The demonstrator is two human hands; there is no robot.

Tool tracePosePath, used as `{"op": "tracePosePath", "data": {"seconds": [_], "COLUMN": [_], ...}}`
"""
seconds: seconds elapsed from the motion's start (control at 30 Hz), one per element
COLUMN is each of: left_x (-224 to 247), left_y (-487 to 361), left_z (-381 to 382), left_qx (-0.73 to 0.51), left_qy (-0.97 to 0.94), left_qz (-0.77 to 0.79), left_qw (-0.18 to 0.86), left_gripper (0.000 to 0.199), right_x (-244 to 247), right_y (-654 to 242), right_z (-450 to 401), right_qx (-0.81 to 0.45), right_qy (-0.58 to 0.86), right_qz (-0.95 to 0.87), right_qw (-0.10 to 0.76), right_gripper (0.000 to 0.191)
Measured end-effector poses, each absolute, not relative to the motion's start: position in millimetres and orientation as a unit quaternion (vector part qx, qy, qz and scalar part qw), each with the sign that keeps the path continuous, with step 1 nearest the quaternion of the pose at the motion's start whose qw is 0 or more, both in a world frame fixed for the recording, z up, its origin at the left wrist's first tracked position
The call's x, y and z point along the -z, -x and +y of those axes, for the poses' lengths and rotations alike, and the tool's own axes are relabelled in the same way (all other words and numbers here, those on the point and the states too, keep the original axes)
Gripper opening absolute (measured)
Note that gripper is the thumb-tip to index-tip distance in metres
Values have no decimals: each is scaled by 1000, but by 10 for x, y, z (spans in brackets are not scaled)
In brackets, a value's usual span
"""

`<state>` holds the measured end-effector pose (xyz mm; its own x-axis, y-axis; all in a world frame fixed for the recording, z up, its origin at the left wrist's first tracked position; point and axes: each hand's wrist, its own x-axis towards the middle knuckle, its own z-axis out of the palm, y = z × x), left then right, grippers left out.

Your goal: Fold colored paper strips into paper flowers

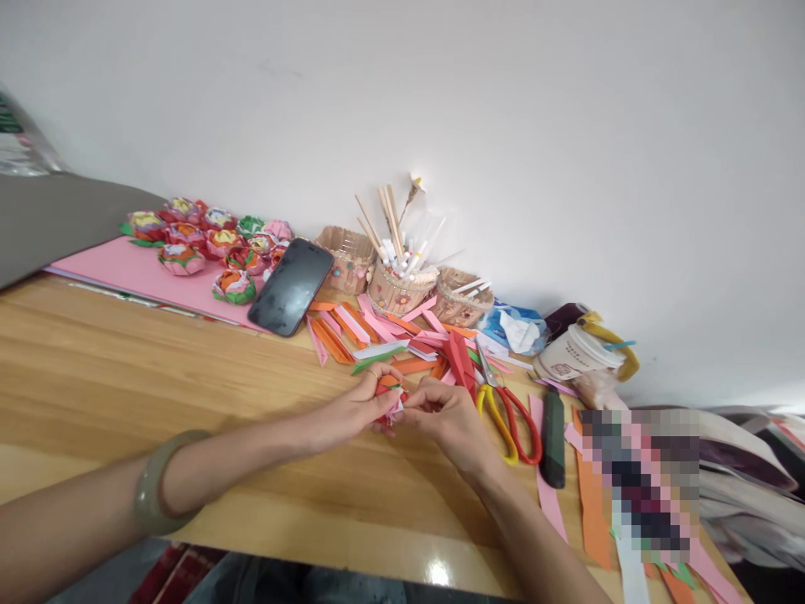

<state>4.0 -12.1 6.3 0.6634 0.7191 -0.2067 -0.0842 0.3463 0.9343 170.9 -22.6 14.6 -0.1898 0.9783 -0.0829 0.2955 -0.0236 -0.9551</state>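
While the left hand is pinching a paper flower mid-frame, the right hand is pinching its edge; hard tugging is risking torn folds.

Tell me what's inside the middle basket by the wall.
Wooden sticks, thin white sticks and a flower-topped stem rise from the middle basket. It hides their lower ends, and its bottom cannot be seen.

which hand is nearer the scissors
Right. The right hand is just left of the scissors, apart from them; the left hand is farther left, beyond the right hand, holding a folded paper piece.
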Motion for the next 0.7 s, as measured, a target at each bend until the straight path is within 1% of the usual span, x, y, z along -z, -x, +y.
{"op": "tracePosePath", "data": {"seconds": [0.23,0.37,0.5,0.6,0.7], "left_x": [-29,17,52,40,9], "left_y": [-39,-80,-99,-92,-76], "left_z": [-124,-110,-95,-100,-112], "left_qx": [-263,-307,-332,-325,-311], "left_qy": [-507,-445,-432,-438,-455], "left_qz": [314,305,317,321,330], "left_qw": [759,784,776,774,767], "left_gripper": [43,43,39,39,40], "right_x": [-124,-206,-282,-267,-231], "right_y": [-1712,-1737,-1749,-1748,-1743], "right_z": [-207,-220,-230,-229,-227], "right_qx": [-478,-459,-421,-398,-404], "right_qy": [542,523,489,517,536], "right_qz": [-602,-635,-699,-690,-667], "right_qw": [340,335,309,313,324], "right_gripper": [13,12,16,12,9]}}
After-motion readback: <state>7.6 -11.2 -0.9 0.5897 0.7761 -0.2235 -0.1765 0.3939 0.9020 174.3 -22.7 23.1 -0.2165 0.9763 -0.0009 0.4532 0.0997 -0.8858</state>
